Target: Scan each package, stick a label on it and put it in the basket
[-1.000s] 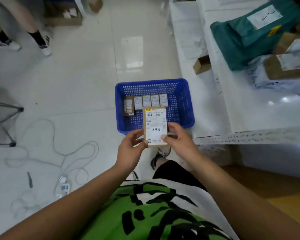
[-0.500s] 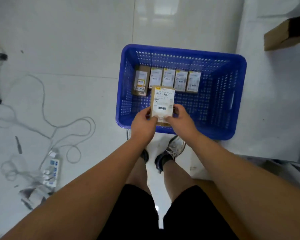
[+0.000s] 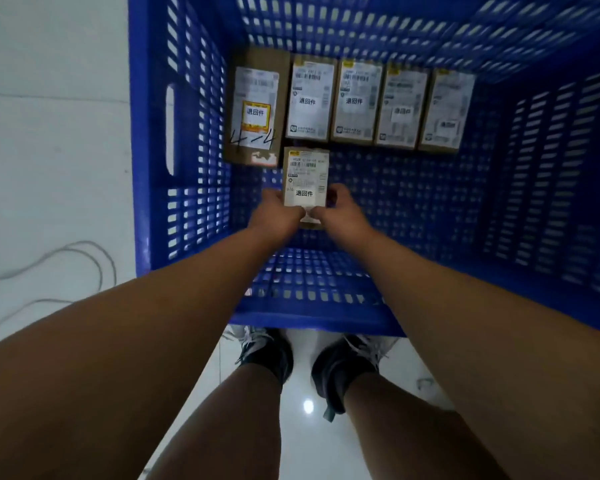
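Note:
A small brown package (image 3: 305,180) with a white label is held low inside the blue basket (image 3: 153,150), just in front of a row of labelled packages. My left hand (image 3: 278,213) grips its lower left edge and my right hand (image 3: 340,211) grips its lower right edge. Behind it, several labelled packages lie side by side along the far wall, the leftmost (image 3: 257,109) larger and marked "4-4", the others (image 3: 357,102) smaller. I cannot tell whether the held package touches the basket floor.
The basket's floor to the right of the held package (image 3: 430,202) is bare. A grey cable (image 3: 66,254) loops over the white tiled floor on the left. My shoes (image 3: 271,351) stand right at the basket's near wall.
I have bent down close to the basket. Both hands have carried the package from above the near rim down inside, to just in front of the row.

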### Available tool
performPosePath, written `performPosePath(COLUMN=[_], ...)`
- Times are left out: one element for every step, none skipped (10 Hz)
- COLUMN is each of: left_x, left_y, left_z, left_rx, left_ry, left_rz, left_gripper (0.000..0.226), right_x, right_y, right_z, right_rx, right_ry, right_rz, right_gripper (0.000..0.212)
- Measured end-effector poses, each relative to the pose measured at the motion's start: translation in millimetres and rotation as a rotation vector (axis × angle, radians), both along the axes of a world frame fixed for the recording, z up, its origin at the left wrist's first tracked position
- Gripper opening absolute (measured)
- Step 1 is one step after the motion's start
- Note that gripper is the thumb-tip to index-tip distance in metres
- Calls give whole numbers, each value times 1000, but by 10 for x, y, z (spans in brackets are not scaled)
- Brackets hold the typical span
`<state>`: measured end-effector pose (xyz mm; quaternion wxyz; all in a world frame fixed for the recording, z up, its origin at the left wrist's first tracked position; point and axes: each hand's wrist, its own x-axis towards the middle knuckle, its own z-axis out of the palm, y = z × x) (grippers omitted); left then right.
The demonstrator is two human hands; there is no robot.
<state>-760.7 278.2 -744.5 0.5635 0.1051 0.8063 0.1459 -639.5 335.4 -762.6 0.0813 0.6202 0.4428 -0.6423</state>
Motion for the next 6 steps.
performPosePath(left_x=[-61,-100,-105,-116,-154,-144], left_y=[75,122,141,100,65,84], left_z=[-226,-399,-422,-289,132,768], left_rx=[-2,21,39,19,20,157], left_ry=[-8,-25,-28,15,64,73], left_rz=[11,-6,-10,-73,-123,-137], left_gripper=[53,50,52,57,62,61], right_x=[-66,-112,-126,-113,-79,-43], right_y=[34,98,153,161,164,215], right_z=[-216,-316,-328,-256,196,844], right_rx=[-12,-10,-29,-42,-32,53], right_ry=[10,6,1,-10,10,100], right_rz=[-38,-45,-48,-37,-50,-162], right_gripper=[67,63,59,65,73,71])
